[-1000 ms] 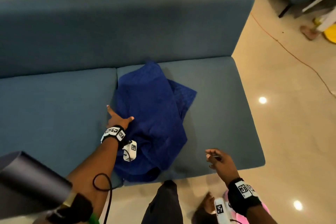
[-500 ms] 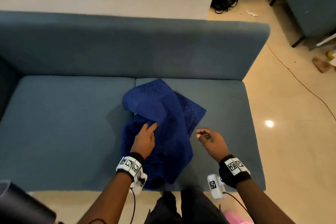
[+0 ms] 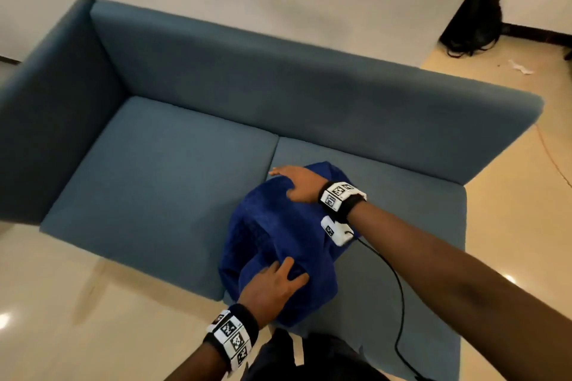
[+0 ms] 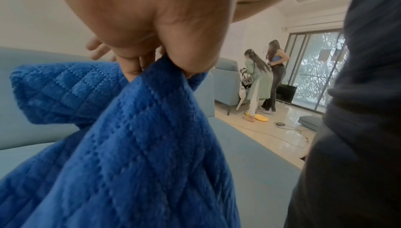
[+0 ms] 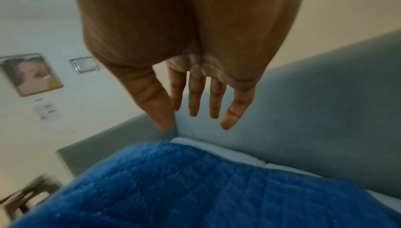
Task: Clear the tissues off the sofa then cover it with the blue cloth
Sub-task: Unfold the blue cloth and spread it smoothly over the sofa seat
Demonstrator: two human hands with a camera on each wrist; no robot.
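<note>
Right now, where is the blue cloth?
In the head view, the blue cloth lies bunched on the sofa's right seat cushion, by the middle seam, under both hands.

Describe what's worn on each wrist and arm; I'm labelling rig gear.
Both arms are bare, no sleeves. Left hand and right hand each carry a black wristband with white square-patterned marker tags. A white camera unit sits under the right wrist, trailing a black cable.

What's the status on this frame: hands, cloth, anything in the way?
Left hand pinches the blue cloth; right hand open, fingers straight above it. Cloth bunched on the sofa. No tissues visible on the seat.
</note>
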